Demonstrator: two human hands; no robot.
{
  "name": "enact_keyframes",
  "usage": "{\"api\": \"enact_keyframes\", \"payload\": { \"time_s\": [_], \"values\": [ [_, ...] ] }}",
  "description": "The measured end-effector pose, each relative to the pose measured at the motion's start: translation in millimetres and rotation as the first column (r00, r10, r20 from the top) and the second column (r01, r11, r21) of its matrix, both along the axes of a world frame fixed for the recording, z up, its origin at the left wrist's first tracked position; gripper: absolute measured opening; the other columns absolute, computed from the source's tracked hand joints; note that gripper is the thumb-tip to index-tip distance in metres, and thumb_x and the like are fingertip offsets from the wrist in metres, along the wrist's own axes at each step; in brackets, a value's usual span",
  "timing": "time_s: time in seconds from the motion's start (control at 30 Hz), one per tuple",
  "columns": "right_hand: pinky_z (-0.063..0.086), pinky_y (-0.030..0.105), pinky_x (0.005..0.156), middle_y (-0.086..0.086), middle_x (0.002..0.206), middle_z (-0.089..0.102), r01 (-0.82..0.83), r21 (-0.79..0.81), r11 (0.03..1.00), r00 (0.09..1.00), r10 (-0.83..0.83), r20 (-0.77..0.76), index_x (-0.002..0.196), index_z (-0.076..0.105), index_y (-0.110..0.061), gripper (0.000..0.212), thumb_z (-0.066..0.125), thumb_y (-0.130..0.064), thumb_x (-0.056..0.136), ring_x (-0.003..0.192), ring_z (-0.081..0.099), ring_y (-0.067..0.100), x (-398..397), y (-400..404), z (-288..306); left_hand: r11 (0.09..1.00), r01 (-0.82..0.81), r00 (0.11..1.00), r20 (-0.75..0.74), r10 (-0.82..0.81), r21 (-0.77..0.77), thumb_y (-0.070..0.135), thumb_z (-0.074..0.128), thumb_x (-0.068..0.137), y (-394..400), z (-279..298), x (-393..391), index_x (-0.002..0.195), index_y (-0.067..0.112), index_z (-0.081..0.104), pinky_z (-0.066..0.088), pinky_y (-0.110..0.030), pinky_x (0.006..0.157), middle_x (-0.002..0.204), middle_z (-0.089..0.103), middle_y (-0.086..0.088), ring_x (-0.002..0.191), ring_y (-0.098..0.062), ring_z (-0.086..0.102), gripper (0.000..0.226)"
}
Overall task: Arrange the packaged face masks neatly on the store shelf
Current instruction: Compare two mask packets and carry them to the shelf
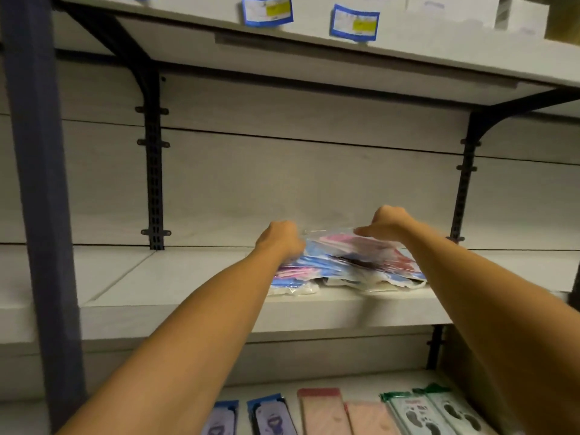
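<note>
Both hands reach onto the middle shelf (194, 296) and meet at a loose pile of packaged face masks (345, 262). At the pile's left side, the left hand (281, 238) has its knuckles up and its fingers bent down into the clear wrappers; it appears to grip the near-left packs, though the fingertips are hidden behind the plastic. At the back right edge, the right hand (387, 222) has its fingers curled and its thumb pointing left along the top wrapper, pinching that top pack at its far rim.

The masks lie flat in an uneven heap (blue, pink and white showing through the film), towards the right half of the shelf board and close to its front lip, with a few corners jutting over one another.

Black slotted uprights (154, 171) and brackets carry the boards against a pale back panel. Above, the upper shelf (314, 48) bears two blue-edged price tags (266, 9) on its front edge. Below, the lower shelf (276, 390) holds flat packs in a row: purple ones (270, 416), pink ones (323, 412) and green insole packs (420, 409) with footprint shapes.
</note>
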State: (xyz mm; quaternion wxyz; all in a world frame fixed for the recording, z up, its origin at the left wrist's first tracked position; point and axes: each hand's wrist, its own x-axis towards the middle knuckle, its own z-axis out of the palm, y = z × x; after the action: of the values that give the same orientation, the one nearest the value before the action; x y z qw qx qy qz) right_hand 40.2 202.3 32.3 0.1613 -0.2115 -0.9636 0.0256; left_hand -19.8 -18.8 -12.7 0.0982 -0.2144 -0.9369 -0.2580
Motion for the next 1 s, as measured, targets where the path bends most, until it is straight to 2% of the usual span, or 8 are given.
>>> {"api": "enact_keyframes", "payload": {
  "time_s": [0.2,0.33,0.43,0.5,0.6,0.73,0.87,1.0],
  "values": [
    [0.052,0.033,0.067,0.009,0.072,0.060,-0.006,-0.089,0.996,0.977,0.025,0.214,0.076,0.054,-0.005,0.040,0.076,-0.035,0.088,0.060,0.057,0.022,-10.3,-4.9,5.2,0.997,-0.081,0.987,0.138,0.078,0.016,0.041,0.065,0.096,3.3,6.0,11.0,0.132,0.003,0.055,0.045,-0.035,0.101,0.133,0.058,-0.015,0.124,-0.032,0.056,0.053],
    [0.046,0.030,0.061,0.006,0.073,0.049,-0.031,-0.030,0.999,0.969,0.037,0.244,0.079,0.050,-0.005,0.039,0.073,-0.034,0.091,0.062,0.051,0.020,1.5,-3.7,13.8,0.972,-0.193,0.957,0.244,0.157,0.132,0.026,0.080,0.086,5.8,5.5,8.0,0.119,-0.001,0.057,0.054,-0.036,0.083,0.112,0.064,-0.016,0.099,-0.029,0.065,0.048],
    [0.049,0.034,0.074,0.005,0.077,0.047,-0.045,-0.061,0.997,0.952,0.061,0.300,0.080,0.050,-0.007,0.033,0.068,-0.030,0.096,0.069,0.053,0.022,1.5,6.5,9.3,0.918,-0.267,0.940,0.291,0.180,0.293,0.003,0.073,0.081,9.2,8.2,8.1,0.115,-0.001,0.052,0.046,-0.029,0.057,0.091,0.058,-0.015,0.067,-0.023,0.057,0.041],
    [0.053,0.036,0.067,0.009,0.076,0.055,-0.055,-0.117,0.992,0.939,0.092,0.333,0.073,0.056,-0.006,0.029,0.065,-0.019,0.097,0.064,0.055,0.021,0.2,13.4,1.3,0.866,-0.298,0.933,0.313,0.176,0.402,-0.008,0.064,0.074,8.1,8.7,5.3,0.122,-0.003,0.050,0.048,-0.031,0.058,0.090,0.057,-0.018,0.065,-0.026,0.056,0.050],
    [0.047,0.031,0.052,0.009,0.067,0.058,-0.066,-0.081,0.995,0.971,0.082,0.225,0.070,0.058,-0.006,0.028,0.067,-0.020,0.093,0.055,0.054,0.021,0.9,15.9,-4.9,0.807,-0.351,0.927,0.299,0.227,0.475,-0.005,0.058,0.082,4.3,12.5,10.3,0.119,-0.001,0.052,0.061,-0.038,0.071,0.110,0.057,-0.020,0.086,-0.034,0.066,0.038],
    [0.046,0.030,0.068,0.006,0.068,0.054,-0.098,-0.083,0.992,0.992,0.104,0.070,0.082,0.060,-0.007,0.022,0.067,-0.025,0.093,0.072,0.057,0.026,7.7,14.5,-1.4,0.756,-0.383,0.921,0.277,0.273,0.530,0.005,0.055,0.091,-6.7,18.1,20.8,0.129,-0.006,0.052,0.055,-0.034,0.084,0.123,0.058,-0.021,0.105,-0.037,0.065,0.039],
    [0.046,0.030,0.063,0.009,0.067,0.058,-0.114,-0.232,0.966,0.992,0.100,-0.071,0.071,0.056,-0.007,0.020,0.067,-0.012,0.086,0.060,0.055,0.022,13.3,18.1,3.9,0.737,-0.406,0.882,0.443,0.162,0.540,-0.009,0.041,0.093,-14.0,18.2,35.7,0.085,0.001,0.051,0.055,-0.032,0.047,0.064,0.056,-0.011,0.050,-0.022,0.057,0.016],
    [0.049,0.032,0.070,0.013,0.078,0.062,-0.176,-0.390,0.904,0.980,0.123,-0.157,0.072,0.061,-0.004,0.013,0.073,-0.004,0.077,0.071,0.057,0.027,14.3,22.3,7.3,0.707,-0.488,0.803,0.580,0.135,0.512,-0.004,0.057,0.091,-25.7,12.9,36.2,0.080,0.009,0.054,0.048,-0.023,0.053,0.067,0.038,-0.004,0.054,-0.012,0.033,0.017]
  ]
}}
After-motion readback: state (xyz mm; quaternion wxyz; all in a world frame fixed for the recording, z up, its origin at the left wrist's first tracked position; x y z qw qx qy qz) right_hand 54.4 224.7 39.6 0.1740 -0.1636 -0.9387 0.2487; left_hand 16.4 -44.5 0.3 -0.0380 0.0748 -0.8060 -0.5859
